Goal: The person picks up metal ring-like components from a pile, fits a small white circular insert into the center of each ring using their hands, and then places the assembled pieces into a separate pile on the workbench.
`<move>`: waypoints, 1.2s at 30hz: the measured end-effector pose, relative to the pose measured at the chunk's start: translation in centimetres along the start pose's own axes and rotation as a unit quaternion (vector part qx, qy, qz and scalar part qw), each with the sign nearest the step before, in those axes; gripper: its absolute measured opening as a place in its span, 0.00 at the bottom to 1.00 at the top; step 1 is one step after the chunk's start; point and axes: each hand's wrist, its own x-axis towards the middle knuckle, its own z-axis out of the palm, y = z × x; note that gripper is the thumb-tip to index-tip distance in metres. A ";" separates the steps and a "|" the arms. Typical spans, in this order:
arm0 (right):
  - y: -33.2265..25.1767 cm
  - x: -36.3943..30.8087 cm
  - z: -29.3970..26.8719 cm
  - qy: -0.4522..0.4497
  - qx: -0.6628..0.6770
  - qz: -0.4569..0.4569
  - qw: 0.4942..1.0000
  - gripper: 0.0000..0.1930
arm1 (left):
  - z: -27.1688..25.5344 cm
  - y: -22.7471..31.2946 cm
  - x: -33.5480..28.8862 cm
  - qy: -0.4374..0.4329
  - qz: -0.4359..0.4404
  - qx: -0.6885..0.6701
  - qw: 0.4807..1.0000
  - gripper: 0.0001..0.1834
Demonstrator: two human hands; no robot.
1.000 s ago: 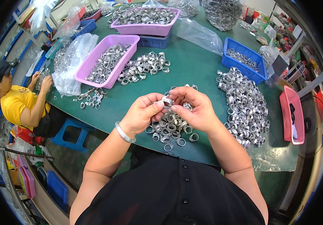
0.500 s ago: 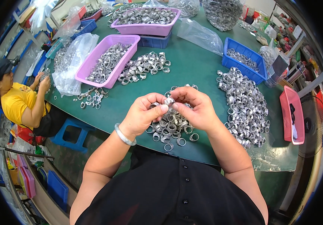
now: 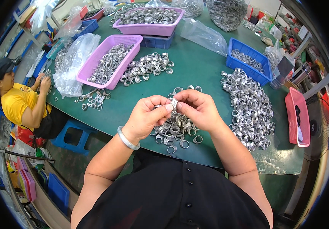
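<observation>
My left hand [image 3: 148, 115] and my right hand [image 3: 197, 108] meet above a small heap of silver metal rings [image 3: 176, 129] on the green table [image 3: 195, 68]. Both pinch one small silver metal ring [image 3: 174, 104] between their fingertips. A pale bangle [image 3: 126, 138] circles my left wrist. The held ring is partly hidden by my fingers.
A larger pile of rings [image 3: 250, 108] lies to the right, another pile [image 3: 147, 68] beyond my hands. Purple trays [image 3: 107, 61] and a blue bin [image 3: 248, 59] hold more rings. A pink tray [image 3: 297, 116] sits far right. A person in a yellow shirt [image 3: 17, 103] works at the left.
My hands have shifted slightly and turned the ring between the fingertips; they stay together above the heap.
</observation>
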 end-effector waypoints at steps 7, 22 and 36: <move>-0.2 0.0 -0.2 -0.020 0.006 0.038 0.999 0.06 | 0.4 0.1 0.1 0.020 -0.017 -0.041 0.999 0.04; -0.5 0.1 -0.4 -0.034 0.057 0.061 0.996 0.09 | 0.7 0.2 -0.1 0.046 0.028 0.052 0.997 0.04; -0.7 0.1 -0.5 -0.043 0.053 0.038 0.997 0.08 | 0.7 -0.3 0.0 0.053 0.116 0.163 0.978 0.03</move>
